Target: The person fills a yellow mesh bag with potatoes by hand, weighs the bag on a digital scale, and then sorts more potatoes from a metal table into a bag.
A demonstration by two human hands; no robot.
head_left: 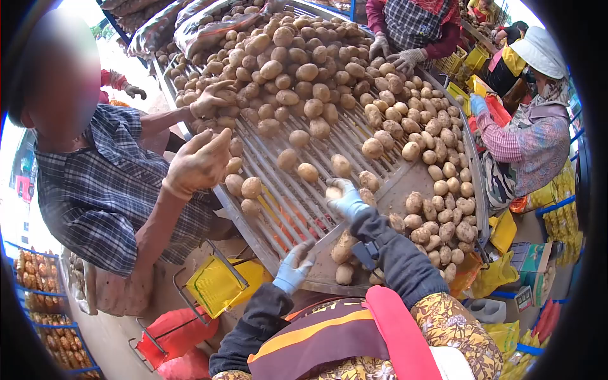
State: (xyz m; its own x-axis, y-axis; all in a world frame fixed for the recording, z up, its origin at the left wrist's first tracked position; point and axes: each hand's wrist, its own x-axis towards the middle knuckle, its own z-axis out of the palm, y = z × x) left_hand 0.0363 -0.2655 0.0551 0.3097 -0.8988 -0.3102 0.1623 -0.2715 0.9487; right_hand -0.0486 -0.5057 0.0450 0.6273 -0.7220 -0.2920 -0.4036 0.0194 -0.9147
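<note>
**Right hand** (347, 201): pale blue glove, dark sleeve, centre of frame. Fingers closed round a potato (333, 191), held just over the roller bars.

**Left hand** (293, 267): pale blue glove, lower centre, at the near edge of the table. Fingers loosely spread and pointing up, holding nothing. Contact with the edge cannot be told.

**Sorting table** (278, 212): metal roller bars running from lower centre to upper left. A few single potatoes lie well apart near the right hand.

**Potato heap** (304, 69): dense, covering the upper centre of the table.

**Side row of potatoes** (443, 209): banked along the table's right rim.

**Co-worker, left of frame**: checked shirt. One bare hand (199, 163) is curled above the table's left rim. The other bare hand (212, 98) is on the heap.

**Yellow mesh bag** (212, 285): in a wire frame, lower left, below the table edge.

**Red bag** (177, 329): just below the yellow one.

**Co-worker, right of frame**: white hat, blue-gloved hand (479, 104) by the right rim.

**Co-worker, top of frame**: grey-gloved hands (405, 58) on the heap.
</note>
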